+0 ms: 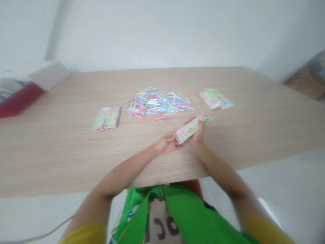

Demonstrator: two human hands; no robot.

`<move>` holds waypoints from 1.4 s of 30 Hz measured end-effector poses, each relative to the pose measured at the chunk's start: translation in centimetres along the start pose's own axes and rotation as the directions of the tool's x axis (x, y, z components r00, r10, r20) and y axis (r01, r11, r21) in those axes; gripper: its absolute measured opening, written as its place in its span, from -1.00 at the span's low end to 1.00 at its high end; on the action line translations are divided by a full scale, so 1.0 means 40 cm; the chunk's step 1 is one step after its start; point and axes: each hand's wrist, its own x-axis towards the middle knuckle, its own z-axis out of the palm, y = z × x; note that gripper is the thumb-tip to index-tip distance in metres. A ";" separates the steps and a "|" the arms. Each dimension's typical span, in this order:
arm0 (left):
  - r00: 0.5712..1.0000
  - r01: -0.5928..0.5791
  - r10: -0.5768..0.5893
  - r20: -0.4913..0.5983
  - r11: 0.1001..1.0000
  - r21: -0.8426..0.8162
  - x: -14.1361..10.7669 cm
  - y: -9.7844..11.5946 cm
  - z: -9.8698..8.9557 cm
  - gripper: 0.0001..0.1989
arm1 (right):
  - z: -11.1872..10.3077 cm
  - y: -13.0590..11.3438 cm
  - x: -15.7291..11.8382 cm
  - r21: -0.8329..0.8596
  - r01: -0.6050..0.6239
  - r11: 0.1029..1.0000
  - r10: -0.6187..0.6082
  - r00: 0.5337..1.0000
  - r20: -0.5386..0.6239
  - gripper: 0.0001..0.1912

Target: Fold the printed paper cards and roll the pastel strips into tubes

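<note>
A pink and green printed packet is held at a slant over the front part of the table. My right hand is wrapped round its upper right part, with the thumb on top. At the lower left end, the fingers of my left hand pinch the packet's edge. Beyond my hands lies a wide pile of pastel pens or sticks, too small to tell which. Two similar packets lie side by side to the left of the pile. More flat packets overlap one another to its right.
The wooden table reaches back to a pale wall. At the far left stands a red and white box with an open flap. A brown object, blurred, is beyond the table's right edge.
</note>
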 end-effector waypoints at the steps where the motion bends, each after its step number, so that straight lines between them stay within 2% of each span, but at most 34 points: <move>1: 1.000 0.019 -0.019 -0.003 1.000 -0.017 0.002 0.001 0.005 -0.68 | 0.000 0.000 -0.004 -0.026 0.044 0.999 -0.044 0.999 -0.001 -0.69; 5: 0.999 0.040 -0.040 -0.003 0.998 -0.043 0.004 0.002 0.015 -0.70 | -0.003 0.006 -0.024 -0.125 0.222 0.967 -0.220 0.975 0.033 -0.55; 9: 0.999 0.042 -0.042 -0.002 0.996 -0.074 0.000 0.002 0.025 -0.73 | -0.005 0.012 -0.044 -0.144 0.320 0.936 -0.313 0.947 0.066 -0.54; 16: 1.000 0.022 -0.021 0.009 0.994 -0.109 -0.004 0.006 0.042 -0.43 | -0.001 0.004 -0.072 -0.123 0.404 0.906 -0.388 0.911 0.139 -0.55; 18: 0.999 0.025 -0.022 0.034 0.994 -0.107 -0.003 0.006 0.042 -0.41 | 0.000 0.009 -0.085 -0.124 0.461 0.879 -0.437 0.881 0.179 -0.52; 22: 0.999 0.021 -0.015 0.045 0.992 -0.122 0.001 0.008 0.038 -0.43 | 0.008 0.024 -0.115 -0.099 0.597 0.796 -0.551 0.783 0.289 -0.38; 25: 0.997 0.045 -0.036 0.069 0.992 -0.122 0.004 0.009 0.033 -0.45 | 0.019 0.022 -0.121 -0.068 0.660 0.748 -0.622 0.734 0.273 -0.42; 31: 0.993 0.067 -0.055 0.102 0.991 -0.115 0.001 0.004 0.026 -0.61 | 0.023 0.003 -0.121 -0.207 0.698 0.686 -0.652 0.715 0.250 -0.41; 34: 0.988 0.109 -0.097 0.121 0.989 -0.096 0.000 0.003 0.025 -0.67 | 0.021 -0.006 -0.128 -0.210 0.683 0.700 -0.642 0.730 0.234 -0.40; 37: 0.987 0.100 -0.088 0.132 0.991 -0.089 -0.002 0.002 0.028 -0.68 | 0.026 -0.019 -0.135 -0.185 0.672 0.717 -0.635 0.739 0.225 -0.39; 42: 0.981 0.115 -0.105 0.161 0.992 -0.057 -0.012 0.001 0.038 -0.64 | 0.047 -0.048 -0.157 -0.235 0.759 0.607 -0.712 0.651 0.263 -0.37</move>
